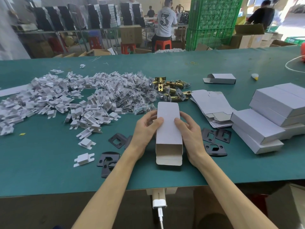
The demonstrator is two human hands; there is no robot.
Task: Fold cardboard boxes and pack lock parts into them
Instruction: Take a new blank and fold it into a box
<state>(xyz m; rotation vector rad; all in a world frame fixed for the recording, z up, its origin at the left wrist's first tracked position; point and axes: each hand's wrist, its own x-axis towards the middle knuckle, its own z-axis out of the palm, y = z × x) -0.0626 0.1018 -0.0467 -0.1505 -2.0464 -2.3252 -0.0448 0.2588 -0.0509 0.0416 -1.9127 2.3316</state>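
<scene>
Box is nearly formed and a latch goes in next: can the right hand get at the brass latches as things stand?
Probably yes, once it lets go: the right hand grips the box, and the brass latches lie uncovered just beyond its far end, nothing standing between.

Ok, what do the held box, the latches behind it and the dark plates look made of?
Box: thin matte white card, greyish raw inside at the open end. Latches: metal, glossy brass-coloured glints. Plates: probably metal, black satin coating, stamped holes.
</scene>
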